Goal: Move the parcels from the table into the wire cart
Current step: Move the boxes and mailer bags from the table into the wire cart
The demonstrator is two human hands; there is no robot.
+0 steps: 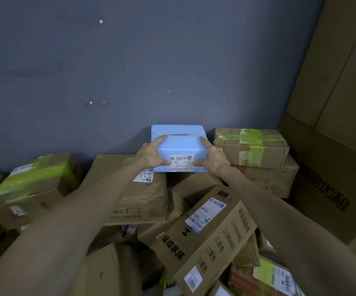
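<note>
Head view, progress: the task is looking far from done. The wire cart isn't showing anywhere in frame, so there's no telling how many parcels are sitting in it. What is showing is a big heap of cardboard parcels lying every which way & covering the table completely; no bare top or edge is peeking out.

A long brown box w/ printed characters point(207, 238) is leaning diagonally at the front of the heap. A green-taped box point(32, 184) is sitting at the heap's left side. A second green-taped box point(251, 146) is topping a stack at the right, just beside tall cartons point(332, 124) standing along the right of frame. So plenty is waiting to be moved.

The one being handled is a blue parcel point(180, 146) w/ a white shipping label point(181, 162) on its near face. It's sitting at the back of the heap, close to the grey-blue wall point(130, 60), btw the right stack & a flat brown box point(140, 195) lying under the left wrist.

Hands: both arms are stretching out full length & clamping the blue parcel by its two ends.
- The left hand point(153, 154) is gripping the left end, fingers curling over the top face, thumb pressing the near face beside the label.
- The right hand point(212, 157) is mirroring that on the right end.
- Neither hand is free.

From this angle it's hard to tell whether the parcel's underside is resting on the boxes below or hanging just clear; prob. it's being picked up for the carry to the cart.
</note>
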